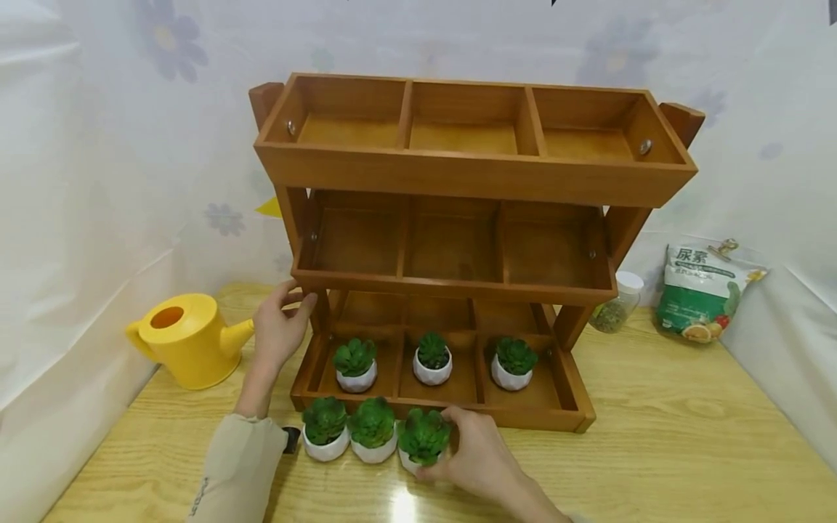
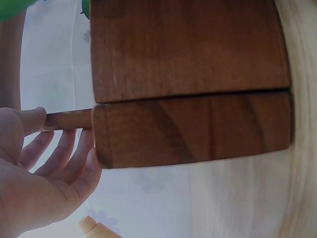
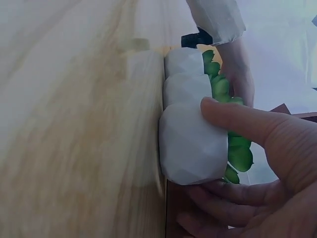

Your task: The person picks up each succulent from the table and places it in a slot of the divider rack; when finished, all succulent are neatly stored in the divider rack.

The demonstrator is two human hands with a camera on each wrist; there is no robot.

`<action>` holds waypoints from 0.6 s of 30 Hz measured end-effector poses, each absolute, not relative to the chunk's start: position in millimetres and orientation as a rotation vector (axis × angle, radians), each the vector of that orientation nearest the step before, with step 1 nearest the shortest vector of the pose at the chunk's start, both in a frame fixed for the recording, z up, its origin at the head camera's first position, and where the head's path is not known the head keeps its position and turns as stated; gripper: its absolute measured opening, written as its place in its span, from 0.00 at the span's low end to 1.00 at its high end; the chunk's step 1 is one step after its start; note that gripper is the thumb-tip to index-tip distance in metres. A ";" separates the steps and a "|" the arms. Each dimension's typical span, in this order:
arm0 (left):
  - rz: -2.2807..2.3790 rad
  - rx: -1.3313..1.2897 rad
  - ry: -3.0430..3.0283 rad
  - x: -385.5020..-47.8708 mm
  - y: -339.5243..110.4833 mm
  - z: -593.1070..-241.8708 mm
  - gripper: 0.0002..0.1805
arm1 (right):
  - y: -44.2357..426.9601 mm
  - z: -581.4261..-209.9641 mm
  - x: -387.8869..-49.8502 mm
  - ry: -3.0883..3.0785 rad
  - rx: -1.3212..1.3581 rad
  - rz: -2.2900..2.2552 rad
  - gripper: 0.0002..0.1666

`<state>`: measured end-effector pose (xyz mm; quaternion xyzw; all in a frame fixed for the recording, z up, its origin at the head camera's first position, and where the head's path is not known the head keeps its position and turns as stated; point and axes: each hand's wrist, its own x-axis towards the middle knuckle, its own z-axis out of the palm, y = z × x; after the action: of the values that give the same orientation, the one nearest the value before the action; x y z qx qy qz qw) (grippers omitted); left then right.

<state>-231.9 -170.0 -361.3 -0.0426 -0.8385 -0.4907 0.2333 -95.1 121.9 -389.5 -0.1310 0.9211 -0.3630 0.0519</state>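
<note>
Right grip (image 1: 477, 457): curled round the held pot (image 1: 421, 439), my thumb on one side and my fingers on the other, green leaves rising between them
Held pot's place: at 6 o'clock of the wooden stand (image 1: 418, 174), just in front of its bottom tier (image 1: 523, 418); its base seems to rest on the tabletop (image 1: 680, 421)
Row at 9 o'clock: the middle loose pot (image 1: 373, 428) just beside mine, then the end loose pot (image 1: 325, 430)
Left grip (image 1: 281, 330): at 10 o'clock from the held pot, thumb and fingers on either side of the left post (image 2: 69, 120)
Plants in the tier: from the held pot, one plant (image 1: 356, 367) between 10 and 11 o'clock, a second (image 1: 432, 359) at 12, a third (image 1: 513, 363) at 2, each in its own compartment
Watering can (image 1: 196, 349) at 10 o'clock: its spout sits just beside my left grip; a careless elbow or wrist could nudge it
Slip risk: the smooth white facets could slide if I pinch lightly or squeeze mostly leaves
Knock risk: any swing toward 9 o'clock could shove the middle loose pot into the end one
Rim risk: moved toward 12 o'clock too low, the pot could catch the tier's front board and tip
Stand risk: a hard tug on the left post could rock everything it carries
</note>
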 end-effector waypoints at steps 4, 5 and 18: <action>-1.357 -0.104 -2.316 -231.5 -169.4 -360.5 0.21 | 120.9 -387.2 -93.9 2.749 -0.322 -1.128 0.44; -1.357 -0.102 -2.318 -231.5 -169.3 -360.6 0.21 | 120.8 -386.9 -93.7 2.744 -0.311 -1.132 0.44; -1.348 -0.101 -2.327 -231.8 -169.9 -361.1 0.21 | 127.2 -380.8 -96.5 2.672 -0.293 -1.302 0.43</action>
<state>-231.8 -169.9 -361.1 -0.0365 -0.8428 -0.4883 0.2236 -96.5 127.2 -380.8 -0.0977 0.8920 -0.4347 0.0772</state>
